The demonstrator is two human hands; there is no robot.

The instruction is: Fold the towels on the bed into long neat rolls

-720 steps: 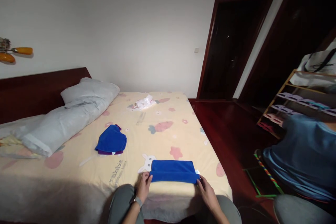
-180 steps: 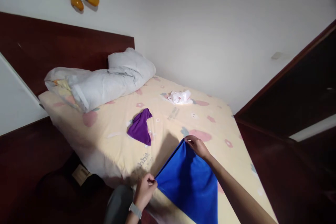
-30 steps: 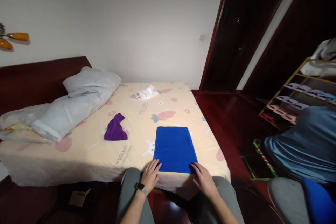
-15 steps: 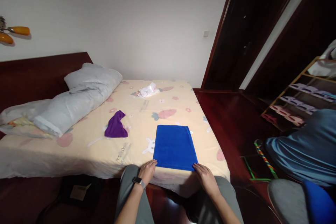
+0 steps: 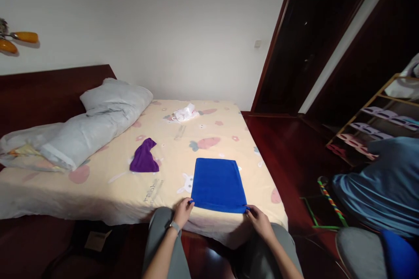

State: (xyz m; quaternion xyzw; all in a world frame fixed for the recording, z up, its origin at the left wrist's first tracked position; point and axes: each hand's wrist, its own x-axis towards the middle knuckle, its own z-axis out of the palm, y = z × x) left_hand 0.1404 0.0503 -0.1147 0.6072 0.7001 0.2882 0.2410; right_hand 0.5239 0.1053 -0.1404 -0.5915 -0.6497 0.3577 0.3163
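A blue cloth [image 5: 218, 184], folded into a rectangle, lies flat near the front edge of the bed [image 5: 108, 192]. My left hand [image 5: 182, 212] pinches its near left corner. At the near right corner my right hand [image 5: 258, 220] pinches the cloth as well. A crumpled purple cloth [image 5: 144, 162] lies further back to the left, away from both hands.
A grey rolled duvet [image 5: 81, 128] and a white plastic bag [image 5: 183, 113] lie at the head of the bed. Another person in a blue top [image 5: 379, 187] sits at the right by a shoe rack [image 5: 369, 126]. Dark wooden floor and a doorway are on the right.
My hands have gone from resting flat at the blue cloth's near edge to pinching its two near corners. The cloth itself has stayed in place.
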